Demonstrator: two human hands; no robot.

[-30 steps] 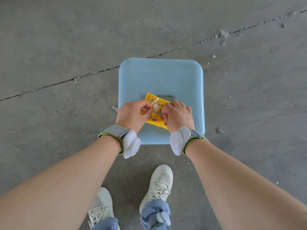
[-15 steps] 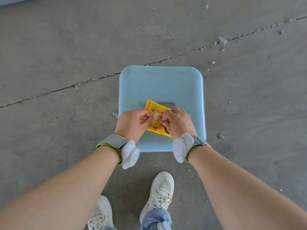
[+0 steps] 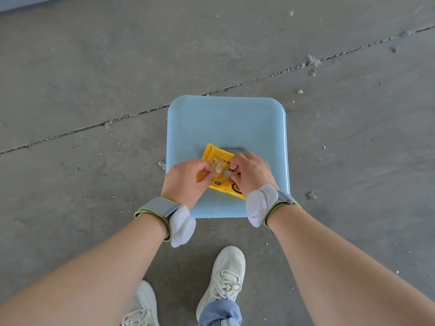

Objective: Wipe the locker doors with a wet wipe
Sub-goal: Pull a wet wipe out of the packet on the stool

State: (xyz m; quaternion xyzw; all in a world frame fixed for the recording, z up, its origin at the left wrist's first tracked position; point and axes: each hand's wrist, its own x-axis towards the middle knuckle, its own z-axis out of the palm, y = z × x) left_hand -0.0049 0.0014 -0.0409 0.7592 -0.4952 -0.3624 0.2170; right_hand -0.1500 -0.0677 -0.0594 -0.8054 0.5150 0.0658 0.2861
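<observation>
Left hand [image 3: 186, 178], mine, with fingers curled, grips the near-left end of a flat yellow plastic wet-wipe pack [image 3: 222, 186], the thumb lying on the pack's top face. My right hand [image 3: 253, 174] meets it from the other side, and its fingertips pinch a small clear flap [image 3: 220, 169] lifted from the middle of the pack. A white patch shows under the flap; whether it is a wipe I cannot tell.

Each of my bare forearms enters from a lower corner. The left wrist carries a grey fabric band with a green edge [image 3: 157, 208] and a white rounded pod [image 3: 181, 225]. The right wrist carries a like band [image 3: 282, 200] and pod [image 3: 259, 205].

The pack lies tilted on the near half of a pale blue square plastic stool seat with rounded corners [image 3: 226, 123], with its far corner beside a shallow recess in the centre of the seat. Black print and a "10" mark are visible on the yellow wrapper.

Below the stool, between my forearms, stand two white laced trainers: the right one [image 3: 227, 271] just beside the seat's near edge, the left one [image 3: 141, 304] at the bottom edge. A blue trouser cuff [image 3: 220, 311] covers the right ankle.

The grey concrete floor [image 3: 94, 67] is strewn with small crumbs of debris. A long crack [image 3: 235, 85] runs across it from lower left to upper right, passing behind the stool. A blue-grey strip [image 3: 23, 2] shows at the far top-left corner.
</observation>
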